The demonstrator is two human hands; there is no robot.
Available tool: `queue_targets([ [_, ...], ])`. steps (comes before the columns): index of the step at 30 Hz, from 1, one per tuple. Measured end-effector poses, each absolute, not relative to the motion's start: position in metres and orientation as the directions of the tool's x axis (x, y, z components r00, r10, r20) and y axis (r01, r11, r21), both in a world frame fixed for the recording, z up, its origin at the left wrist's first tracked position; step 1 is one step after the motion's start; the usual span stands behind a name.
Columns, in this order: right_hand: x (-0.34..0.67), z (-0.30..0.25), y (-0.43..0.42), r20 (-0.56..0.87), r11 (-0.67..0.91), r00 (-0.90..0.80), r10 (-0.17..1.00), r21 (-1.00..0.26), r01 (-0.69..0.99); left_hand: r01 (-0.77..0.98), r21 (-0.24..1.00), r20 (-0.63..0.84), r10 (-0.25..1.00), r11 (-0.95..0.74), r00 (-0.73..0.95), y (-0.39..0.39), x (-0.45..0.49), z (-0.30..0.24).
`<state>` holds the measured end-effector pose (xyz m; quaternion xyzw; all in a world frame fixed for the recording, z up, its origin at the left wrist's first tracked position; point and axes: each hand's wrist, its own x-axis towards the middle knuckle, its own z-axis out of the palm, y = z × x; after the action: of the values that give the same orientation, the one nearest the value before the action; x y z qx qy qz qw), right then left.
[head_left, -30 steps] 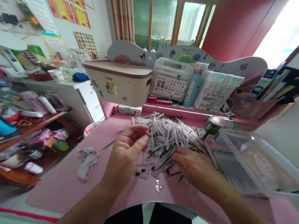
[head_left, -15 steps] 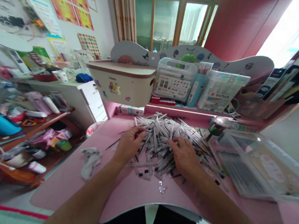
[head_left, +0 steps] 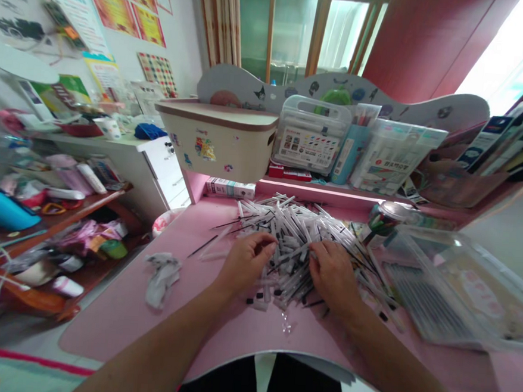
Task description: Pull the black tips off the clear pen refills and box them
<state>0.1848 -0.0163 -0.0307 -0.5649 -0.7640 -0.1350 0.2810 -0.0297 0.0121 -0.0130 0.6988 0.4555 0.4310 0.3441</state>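
A heap of translucent white pen tubes, clear caps and thin dark refills (head_left: pixel 293 222) lies on the pink desk (head_left: pixel 115 305). At the heap's left front, my left hand (head_left: pixel 248 261) is closed, thumb and fingertips drawn together; whatever they hold is too small to make out. Facing it from the right, my right hand (head_left: pixel 333 272) has its fingers curled down among the tubes, and what sits in them is hidden. Between the hands lie several dark-ended pen parts (head_left: pixel 294 276). Small clear bits (head_left: pixel 285 323) rest on the desk nearer my body.
A crumpled white tissue (head_left: pixel 162 278) lies left of the heap. On the right, a clear plastic box (head_left: pixel 474 282) stands beside a tray of grey rods (head_left: pixel 420 291) and a can (head_left: pixel 385 218). Behind, a shelf carries a cream bin (head_left: pixel 220 139) and marker cases (head_left: pixel 310 137).
My left hand has moved right, closer to my right hand, and its thumb and fingers have drawn together. A few tubes now lie bare where it was. The view has shifted slightly.
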Motion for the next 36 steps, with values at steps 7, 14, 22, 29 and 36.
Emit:
queue_targets([
  [7, 0.181, -0.009, -0.037, 0.828, 0.640, -0.203, 0.523, -0.224, 0.735, 0.582, 0.417, 0.697, 0.656, -0.699, 0.289, -0.001, -0.024, -0.013],
  [14, 0.176, -0.005, -0.051, 0.772, 0.710, -0.236, 0.591, -0.359, 0.606, 0.526, 0.451, 0.646, 0.670, -0.721, 0.365, 0.001, -0.026, -0.015],
  [22, 0.180, -0.007, -0.047, 0.327, 0.621, -0.535, 0.779, -0.284, 0.731, 0.313, 0.843, 0.454, 0.891, -0.438, 0.024, 0.001, -0.028, -0.012],
  [29, 0.176, -0.019, -0.045, 0.270, 0.593, -0.534, 0.801, -0.247, 0.766, 0.054, 0.979, 0.193, 0.979, -0.197, 0.072, 0.003, -0.024, -0.017],
  [36, 0.173, -0.030, -0.043, 0.361, 0.651, -0.557, 0.748, -0.236, 0.722, -0.130, 0.990, 0.078, 0.975, -0.051, 0.210, 0.003, -0.016, -0.018],
])
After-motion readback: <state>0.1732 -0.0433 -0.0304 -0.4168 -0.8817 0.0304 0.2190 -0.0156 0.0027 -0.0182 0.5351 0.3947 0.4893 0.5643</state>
